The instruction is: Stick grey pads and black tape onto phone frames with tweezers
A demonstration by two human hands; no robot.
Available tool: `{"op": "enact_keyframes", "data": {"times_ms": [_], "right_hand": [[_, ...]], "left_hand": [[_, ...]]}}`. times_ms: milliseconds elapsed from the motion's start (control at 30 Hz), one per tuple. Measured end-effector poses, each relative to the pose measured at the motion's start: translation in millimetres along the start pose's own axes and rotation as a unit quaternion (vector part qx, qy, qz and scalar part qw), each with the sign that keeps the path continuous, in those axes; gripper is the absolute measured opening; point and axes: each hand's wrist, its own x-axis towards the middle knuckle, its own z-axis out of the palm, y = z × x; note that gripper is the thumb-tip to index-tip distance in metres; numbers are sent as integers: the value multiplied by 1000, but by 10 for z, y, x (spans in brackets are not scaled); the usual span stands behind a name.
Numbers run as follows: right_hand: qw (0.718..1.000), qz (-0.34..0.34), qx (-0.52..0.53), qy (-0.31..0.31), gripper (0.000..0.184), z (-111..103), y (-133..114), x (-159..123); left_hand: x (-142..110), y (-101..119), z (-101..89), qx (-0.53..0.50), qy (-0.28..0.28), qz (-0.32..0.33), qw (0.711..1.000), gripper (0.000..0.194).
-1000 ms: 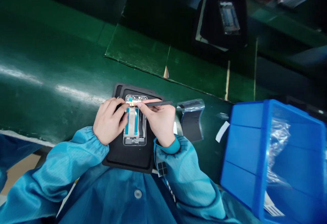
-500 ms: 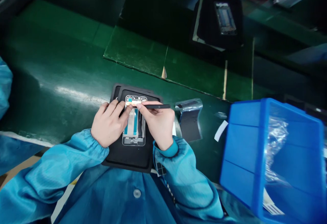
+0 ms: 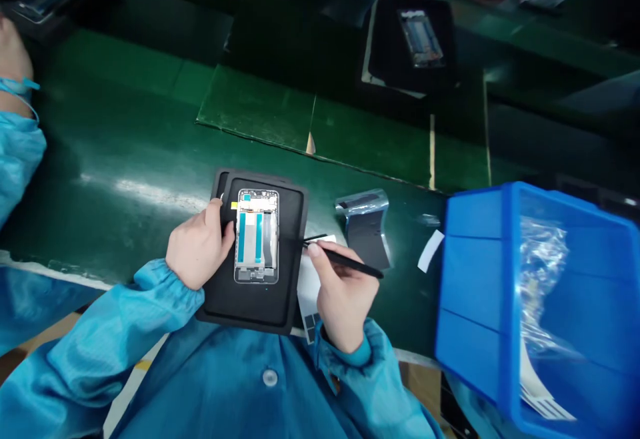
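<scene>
My left hand (image 3: 197, 247) grips the left side of a stack of black trays (image 3: 260, 305), its thumb on top beside the phone. An opened phone frame (image 3: 257, 237) lies in the upper tray, with teal strips, a grey middle panel and small boards at both ends. A small yellow tab (image 3: 234, 205) sticks out at its upper left. In my right hand (image 3: 345, 295) is a pair of black tweezers (image 3: 353, 263), held like a pen. Their tips point left, just off the tray's right edge, above a white sheet (image 3: 309, 285) partly hidden by my hand.
A dark film sheet (image 3: 367, 232) with a curled clear end and a white strip (image 3: 431, 251) lie to the right. Beyond them stands a blue bin (image 3: 470, 292) holding clear plastic. Another phone frame (image 3: 421, 39) rests on trays behind. A co-worker's hand (image 3: 14, 59) is at far left.
My right hand has moved right, off the phone, with the tweezers. My left hand has drawn back from the phone to the tray's left side. A co-worker's hand has come into view.
</scene>
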Motion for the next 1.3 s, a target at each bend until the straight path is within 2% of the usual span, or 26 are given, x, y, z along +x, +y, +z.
{"op": "enact_keyframes", "data": {"times_ms": [100, 167, 233, 333, 433, 500, 567, 600, 667, 733, 800, 867, 933, 967, 1033, 1100, 1133, 1200, 1300], "right_hand": [[999, 29, 28, -27, 16, -43, 60, -163], [996, 42, 61, -47, 16, -28, 28, -249], [990, 53, 103, -83, 15, -5, -36, -307], [978, 63, 143, -137, 13, -6, -113, -334], [976, 61, 144, -149, 11, -86, -95, -289], [978, 51, 144, -141, 11, -182, -30, -231], [982, 37, 134, -128, 11, -308, 63, -161], [985, 31, 124, -117, 12, -379, 117, -122], [991, 26, 101, -86, 14, -533, 234, -36], [995, 18, 91, -40, 18, -686, 353, 60], [996, 3, 92, 10, 20, -827, 456, 169], [995, -13, 94, 43, 20, -952, 529, 289], [994, -25, 95, 58, 20, -1061, 568, 415], [993, -30, 94, 62, 20, -1108, 576, 478], [993, -40, 91, 70, 20, -1184, 578, 593], [992, -53, 83, 75, 21, -1232, 567, 689], [992, -58, 80, 75, 21, -1244, 558, 731], [992, -63, 78, 69, 22, -1247, 536, 803], [993, -73, 83, 47, 21, -1200, 488, 902]], "left_hand": [[8, 1, -38, -5, -42, -30, 999, 34], [20, -108, -164, -23, -47, -37, 998, 33], [39, -357, -347, -31, -34, -55, 997, 33], [112, -945, -600, 9, -4, -96, 995, 35], [257, -1530, -694, 68, 11, -158, 985, 37], [367, -1756, -678, 100, 1, -212, 972, 41], [459, -1784, -656, 132, -26, -248, 959, 49], [494, -1716, -656, 148, -35, -251, 956, 52], [544, -1421, -682, 173, -25, -216, 961, 53], [581, -937, -705, 167, 14, -127, 978, 46], [617, -328, -665, 97, 30, 2, 995, 37], [654, 324, -534, -10, -1, 141, 990, 31], [697, 934, -331, -74, -14, 232, 970, 31], [724, 1200, -216, -99, -21, 260, 960, 36], [791, 1621, 5, -130, -30, 277, 952, 55], [870, 1875, 182, -136, -38, 264, 954, 66], [907, 1940, 247, -131, -40, 253, 958, 65], [964, 1979, 327, -125, -44, 235, 963, 53], [983, 1921, 358, -147, -53, 235, 959, 26]]}}
